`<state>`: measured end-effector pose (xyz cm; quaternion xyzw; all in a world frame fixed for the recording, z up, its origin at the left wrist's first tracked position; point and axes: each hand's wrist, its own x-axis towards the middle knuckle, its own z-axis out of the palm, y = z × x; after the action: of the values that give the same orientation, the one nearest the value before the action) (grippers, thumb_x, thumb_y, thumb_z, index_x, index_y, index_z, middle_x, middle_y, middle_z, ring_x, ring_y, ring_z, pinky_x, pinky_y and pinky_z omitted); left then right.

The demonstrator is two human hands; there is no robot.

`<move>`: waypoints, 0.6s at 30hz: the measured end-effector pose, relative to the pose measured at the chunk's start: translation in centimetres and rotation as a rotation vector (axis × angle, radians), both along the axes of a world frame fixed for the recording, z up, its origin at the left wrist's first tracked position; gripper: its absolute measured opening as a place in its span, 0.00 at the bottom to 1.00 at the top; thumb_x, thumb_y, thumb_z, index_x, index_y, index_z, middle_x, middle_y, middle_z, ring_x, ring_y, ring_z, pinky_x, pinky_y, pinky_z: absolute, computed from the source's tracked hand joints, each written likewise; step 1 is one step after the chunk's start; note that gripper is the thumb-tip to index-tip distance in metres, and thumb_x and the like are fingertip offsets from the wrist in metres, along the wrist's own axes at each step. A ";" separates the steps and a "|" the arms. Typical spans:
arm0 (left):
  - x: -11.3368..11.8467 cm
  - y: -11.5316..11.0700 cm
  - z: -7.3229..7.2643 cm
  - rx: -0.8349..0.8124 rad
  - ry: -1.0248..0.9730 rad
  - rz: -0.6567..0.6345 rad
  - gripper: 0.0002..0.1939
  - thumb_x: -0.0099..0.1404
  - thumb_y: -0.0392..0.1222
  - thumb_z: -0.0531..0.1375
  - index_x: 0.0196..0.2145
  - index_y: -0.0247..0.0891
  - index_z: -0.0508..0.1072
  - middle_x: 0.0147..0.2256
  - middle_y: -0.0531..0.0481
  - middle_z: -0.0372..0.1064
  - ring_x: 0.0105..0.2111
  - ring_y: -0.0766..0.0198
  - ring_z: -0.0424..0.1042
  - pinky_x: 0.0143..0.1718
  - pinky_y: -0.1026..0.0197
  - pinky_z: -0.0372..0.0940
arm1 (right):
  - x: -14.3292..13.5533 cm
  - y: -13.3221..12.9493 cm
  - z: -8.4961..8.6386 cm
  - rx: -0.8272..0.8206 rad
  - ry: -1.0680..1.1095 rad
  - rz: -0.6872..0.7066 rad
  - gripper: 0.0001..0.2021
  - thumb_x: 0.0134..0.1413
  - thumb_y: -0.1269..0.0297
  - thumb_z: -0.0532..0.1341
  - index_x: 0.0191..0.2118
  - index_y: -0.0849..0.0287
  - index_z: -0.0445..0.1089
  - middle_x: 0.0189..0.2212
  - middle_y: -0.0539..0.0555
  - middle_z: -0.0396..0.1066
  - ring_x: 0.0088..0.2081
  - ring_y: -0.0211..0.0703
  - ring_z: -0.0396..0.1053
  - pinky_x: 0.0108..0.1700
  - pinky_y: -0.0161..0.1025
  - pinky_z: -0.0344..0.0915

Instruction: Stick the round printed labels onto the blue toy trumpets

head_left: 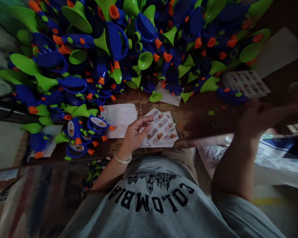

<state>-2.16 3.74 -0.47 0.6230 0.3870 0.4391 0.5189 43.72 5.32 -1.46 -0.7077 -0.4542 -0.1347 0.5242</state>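
My left hand (136, 134), with a pale bangle at the wrist, rests over a stack of sticker sheets (162, 129) printed with small cartoon labels. Its fingers are stretched out and the thumb stands apart, with nothing seen in them. My right hand (252, 115) is out at the right, dark and smeared. It appears closed on the mouthpiece end of a blue toy trumpet (232, 95) with a green bell and orange buttons; the fingers are hard to make out. Left of my left hand lies a stack of white sheets (120, 119).
A large heap of toy trumpets (116, 39) covers the back of the brown table (196, 119). Several trumpets with oval stickers (98, 122) lie at the front left. More sticker sheets (247, 82) and white paper (279, 51) lie right. A blurred arm (288, 110) shows at the right edge.
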 end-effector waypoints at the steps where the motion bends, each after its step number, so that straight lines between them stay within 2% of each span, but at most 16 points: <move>1: 0.5 -0.2 0.0 -0.077 -0.053 -0.055 0.17 0.72 0.50 0.68 0.55 0.42 0.80 0.58 0.39 0.80 0.57 0.57 0.81 0.61 0.52 0.76 | -1.8 -0.5 0.1 0.170 -0.007 0.158 0.52 0.52 0.69 0.70 0.80 0.57 0.46 0.78 0.67 0.45 0.77 0.65 0.55 0.65 0.60 0.70; 2: 1.1 -0.4 0.0 -0.132 -0.108 -0.112 0.20 0.70 0.51 0.69 0.57 0.43 0.80 0.59 0.39 0.80 0.58 0.57 0.81 0.61 0.52 0.76 | -4.0 -1.0 0.3 0.322 0.022 0.320 0.56 0.51 0.66 0.72 0.80 0.46 0.43 0.74 0.63 0.56 0.69 0.62 0.68 0.60 0.57 0.75; 3: 1.6 -0.6 0.1 -0.166 -0.166 -0.166 0.24 0.68 0.52 0.71 0.59 0.45 0.78 0.61 0.39 0.78 0.59 0.55 0.80 0.62 0.51 0.75 | -6.6 -1.5 0.5 0.317 0.087 0.506 0.56 0.51 0.64 0.74 0.79 0.34 0.43 0.70 0.58 0.65 0.61 0.56 0.75 0.52 0.50 0.78; 4: 2.1 -0.7 0.1 -0.182 -0.222 -0.215 0.28 0.66 0.53 0.73 0.61 0.46 0.77 0.63 0.39 0.77 0.61 0.54 0.79 0.63 0.49 0.75 | -9.3 -2.0 0.7 0.256 0.190 0.649 0.52 0.54 0.62 0.73 0.77 0.26 0.46 0.69 0.54 0.68 0.55 0.51 0.79 0.43 0.44 0.79; 5: 2.5 -0.8 0.2 -0.187 -0.272 -0.251 0.32 0.63 0.56 0.74 0.61 0.47 0.76 0.64 0.40 0.76 0.62 0.52 0.79 0.64 0.47 0.75 | -12.0 -2.4 1.1 0.214 0.288 0.732 0.51 0.55 0.60 0.73 0.76 0.23 0.46 0.70 0.53 0.68 0.46 0.46 0.81 0.35 0.38 0.77; 8: 3.1 -1.3 0.9 -0.176 -0.334 -0.224 0.32 0.62 0.62 0.73 0.59 0.48 0.77 0.62 0.42 0.77 0.62 0.50 0.78 0.66 0.42 0.74 | -18.5 -3.5 2.6 -0.011 0.513 0.824 0.50 0.62 0.62 0.70 0.77 0.20 0.41 0.74 0.54 0.62 0.31 0.35 0.77 0.27 0.33 0.73; 11: 2.8 -1.8 1.6 -0.093 -0.228 -0.043 0.26 0.67 0.61 0.69 0.57 0.46 0.78 0.56 0.42 0.80 0.64 0.49 0.75 0.68 0.42 0.72 | -21.3 -3.6 3.7 -0.061 0.578 0.869 0.50 0.65 0.63 0.68 0.77 0.20 0.37 0.75 0.53 0.60 0.29 0.33 0.75 0.28 0.35 0.76; 14: 2.3 -2.2 1.8 -0.022 -0.210 0.063 0.25 0.68 0.62 0.68 0.56 0.47 0.78 0.52 0.42 0.81 0.64 0.47 0.75 0.64 0.42 0.75 | -21.9 -2.9 4.0 -0.088 0.547 0.960 0.51 0.65 0.64 0.69 0.77 0.21 0.35 0.74 0.52 0.64 0.31 0.34 0.77 0.29 0.34 0.78; 16: 2.2 -2.3 1.5 -0.025 -0.261 0.080 0.26 0.67 0.63 0.67 0.56 0.48 0.77 0.52 0.43 0.81 0.63 0.47 0.76 0.62 0.43 0.77 | -22.1 -2.4 4.2 -0.101 0.470 0.998 0.52 0.65 0.63 0.69 0.78 0.25 0.34 0.73 0.54 0.65 0.37 0.38 0.80 0.29 0.33 0.77; 18: 2.4 -2.4 1.0 -0.044 -0.311 0.101 0.26 0.67 0.62 0.68 0.57 0.50 0.76 0.53 0.45 0.81 0.63 0.49 0.76 0.63 0.43 0.76 | -22.5 -2.3 4.7 -0.045 0.367 0.924 0.52 0.64 0.61 0.70 0.79 0.28 0.34 0.72 0.57 0.65 0.47 0.46 0.81 0.33 0.37 0.80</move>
<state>0.28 1.32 0.57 0.5161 0.3422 0.5471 0.5633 21.24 3.02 3.22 -0.4554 -0.6235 0.2484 0.5850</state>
